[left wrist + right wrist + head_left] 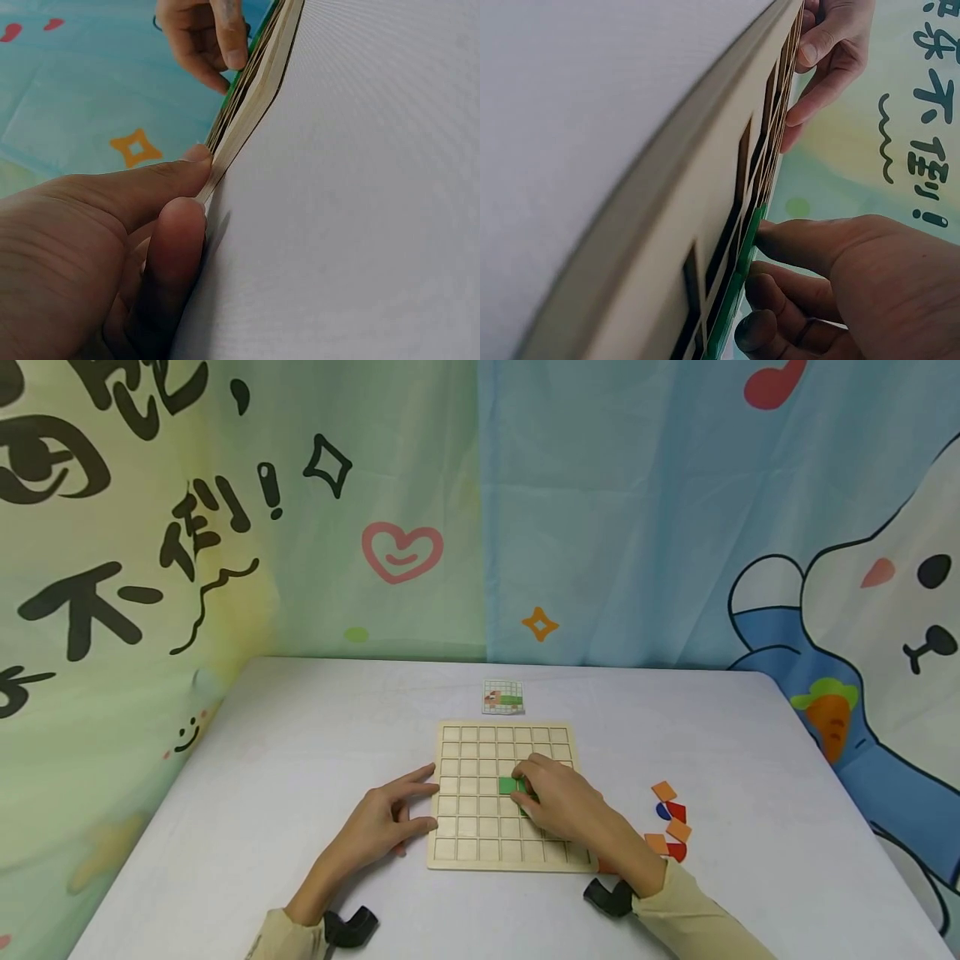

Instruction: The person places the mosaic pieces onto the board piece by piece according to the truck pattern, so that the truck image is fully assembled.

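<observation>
Wooden grid board (pixel 468 829): flat on the white table (pixel 322 718), most of its visible cells bare.
Green tiles (pixel 507 785): near the board's centre, partly covered by our right hand.
Right hand (pixel 558 797): bent over the board, thumb and fingertips at a green tile; we cannot tell whether they pinch it or only press.
Left hand (pixel 382 818): at the board's left edge, fingers stretched out and touching it, nothing clenched.
Loose pieces (pixel 678 830): orange, red and blue, lying right of the board.
Picture card (pixel 502 697): just beyond the board's far edge, showing a gridded design, partly green.
Tile placing: the step in hand, we judge, with a green tile being settled.
Next move: probably calls for squaring that tile to its cell and letting go without nudging its neighbours.
</observation>
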`<control>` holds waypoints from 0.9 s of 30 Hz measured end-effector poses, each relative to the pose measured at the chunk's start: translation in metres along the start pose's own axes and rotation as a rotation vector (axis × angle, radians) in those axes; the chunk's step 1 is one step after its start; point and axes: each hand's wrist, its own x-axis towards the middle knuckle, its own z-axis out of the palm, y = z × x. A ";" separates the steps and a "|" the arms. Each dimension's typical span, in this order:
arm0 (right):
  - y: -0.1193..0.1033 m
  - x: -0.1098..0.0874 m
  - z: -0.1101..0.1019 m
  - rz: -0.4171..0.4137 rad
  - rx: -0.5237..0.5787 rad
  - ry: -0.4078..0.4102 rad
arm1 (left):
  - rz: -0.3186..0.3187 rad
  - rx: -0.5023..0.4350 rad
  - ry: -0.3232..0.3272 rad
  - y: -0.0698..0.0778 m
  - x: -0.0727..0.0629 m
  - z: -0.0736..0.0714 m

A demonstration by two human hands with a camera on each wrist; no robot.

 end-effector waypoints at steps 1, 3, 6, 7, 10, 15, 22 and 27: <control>0.000 0.000 0.000 -0.002 0.001 0.001 | -0.002 0.000 0.000 0.000 0.000 0.000; 0.000 0.000 0.000 -0.005 0.004 0.002 | -0.004 -0.001 -0.001 0.000 0.000 0.000; 0.001 0.000 0.000 -0.010 0.008 0.003 | -0.005 0.002 0.000 0.000 0.001 0.000; 0.001 0.000 0.000 -0.012 0.009 0.004 | -0.004 0.003 0.001 0.001 0.001 0.000; 0.002 0.000 0.001 -0.022 0.007 0.009 | -0.005 0.004 0.000 0.001 0.001 0.000; 0.002 0.000 0.001 -0.031 0.002 0.014 | -0.010 0.001 0.001 0.000 0.001 0.000; 0.001 -0.002 -0.004 0.010 0.023 0.009 | -0.006 -0.004 0.004 -0.002 0.002 0.001; 0.005 -0.008 -0.015 0.048 0.037 0.012 | -0.006 0.000 0.011 -0.001 0.002 0.001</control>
